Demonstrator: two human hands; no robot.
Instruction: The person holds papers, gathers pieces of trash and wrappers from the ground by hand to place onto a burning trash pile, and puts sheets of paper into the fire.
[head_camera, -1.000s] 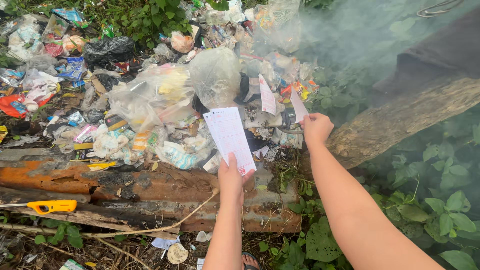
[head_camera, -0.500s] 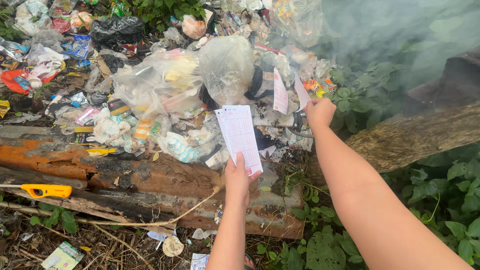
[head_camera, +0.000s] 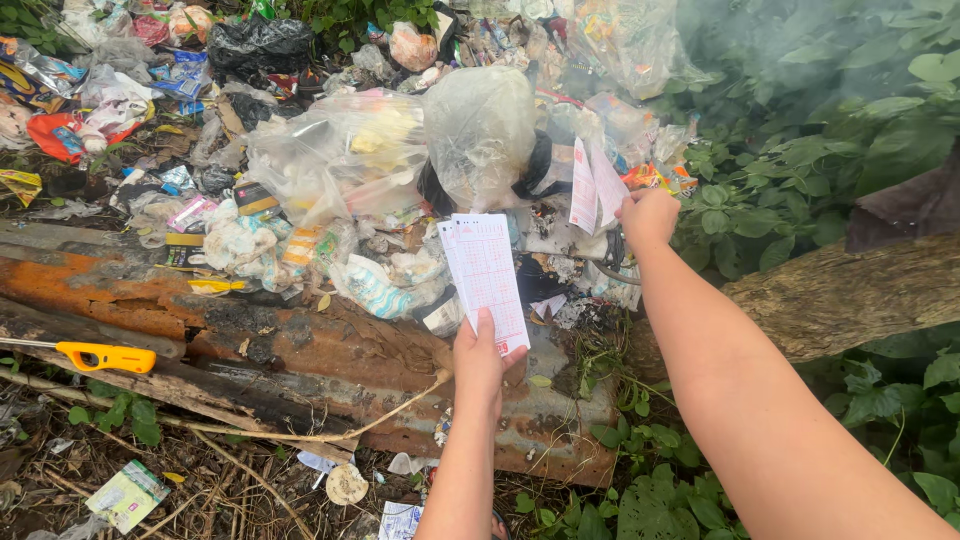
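Observation:
My left hand (head_camera: 481, 362) pinches the bottom of a thin stack of white printed paper slips (head_camera: 487, 277) and holds them upright over a rubbish heap. Farther out, my right hand (head_camera: 648, 217) is closed on a single white slip (head_camera: 606, 187), which rests against another slip (head_camera: 583, 187) standing among the trash. Clear plastic bags (head_camera: 400, 150) full of waste lie just behind both hands. Grey smoke (head_camera: 780, 50) drifts over the upper right of the heap.
A rusty corrugated metal sheet (head_camera: 300, 350) lies across the ground below the heap. A yellow-handled long lighter (head_camera: 105, 356) rests on its left end. A thick tree trunk (head_camera: 850, 295) leans at the right amid green leaves (head_camera: 800, 180). Dry twigs and litter cover the ground.
My right hand has pushed its slip forward, closer to the standing slip in the heap. My view has shifted right and down a little, and the smoke has thinned.

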